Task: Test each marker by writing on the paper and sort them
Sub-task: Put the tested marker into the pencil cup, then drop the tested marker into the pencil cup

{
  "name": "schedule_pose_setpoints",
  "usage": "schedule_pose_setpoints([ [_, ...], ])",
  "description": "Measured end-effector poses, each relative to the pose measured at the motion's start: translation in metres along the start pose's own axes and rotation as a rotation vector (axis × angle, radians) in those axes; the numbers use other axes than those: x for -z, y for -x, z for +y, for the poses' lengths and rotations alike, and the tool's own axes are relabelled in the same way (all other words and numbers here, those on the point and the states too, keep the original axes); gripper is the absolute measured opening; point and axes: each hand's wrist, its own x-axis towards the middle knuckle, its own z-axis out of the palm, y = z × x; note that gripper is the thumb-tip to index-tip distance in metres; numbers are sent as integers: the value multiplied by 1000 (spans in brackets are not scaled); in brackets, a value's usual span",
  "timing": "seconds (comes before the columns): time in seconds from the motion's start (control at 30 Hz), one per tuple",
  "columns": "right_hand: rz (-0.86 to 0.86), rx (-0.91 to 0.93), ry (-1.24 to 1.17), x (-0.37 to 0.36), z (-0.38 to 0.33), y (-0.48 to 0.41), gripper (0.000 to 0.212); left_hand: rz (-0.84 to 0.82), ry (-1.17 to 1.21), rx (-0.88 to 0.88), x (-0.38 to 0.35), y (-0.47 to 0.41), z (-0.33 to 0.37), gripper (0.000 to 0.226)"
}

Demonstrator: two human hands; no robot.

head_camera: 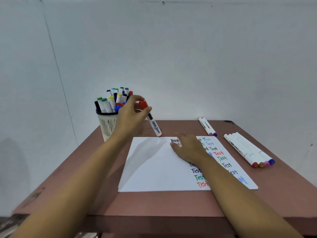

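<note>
My left hand (pixel 132 114) grips a red-capped whiteboard marker (pixel 154 125) by its cap end, just right of the holder; the marker slants down so its lower end hangs over the far edge of the white paper (pixel 154 169). My right hand (pixel 187 148) rests flat on the paper with straight fingers, covering part of the "Test" words written in several colours down its right half. A white mesh holder (pixel 107 124) at the table's far left is full of markers with coloured caps.
Two markers (pixel 207 126) lie side by side at the far edge of the brown table (pixel 154 205). Several more markers (pixel 248 150) lie in a row to the right of the paper. A pale wall stands right behind the table.
</note>
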Motion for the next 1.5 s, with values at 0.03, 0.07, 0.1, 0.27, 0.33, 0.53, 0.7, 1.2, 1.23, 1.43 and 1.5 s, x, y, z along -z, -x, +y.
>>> schedule_pose_setpoints([
  [0.03,-43,3,60,-1,2,-1,53,14,-46,-34,5,-6,5,22],
  [0.07,-70,0,91,-2,2,-1,52,26,-91,-66,11,-14,11,23],
  [0.1,-81,-3,96,-3,2,-2,49,35,-131,-92,18,-22,16,24],
  [0.27,-77,8,110,-2,1,0,42,47,-274,-141,53,-66,37,23],
  [0.33,-74,10,122,-2,2,1,41,55,-315,-132,66,-82,40,21],
  [0.53,-102,-3,141,-1,0,-2,41,66,-425,-88,89,-107,26,28],
  [0.7,-100,-3,129,-2,1,-1,41,87,-467,-124,96,-108,10,30],
  [1.2,-118,-19,138,1,-3,0,45,-233,-575,29,87,-88,-18,42],
  [1.23,-121,-21,141,1,-2,0,45,-237,-602,48,86,-87,-19,51],
  [1.43,-124,-23,125,1,-3,0,44,-191,-723,140,87,-85,-26,56],
  [1.5,-122,-22,121,1,-3,0,43,-193,-730,153,88,-86,-23,60],
])
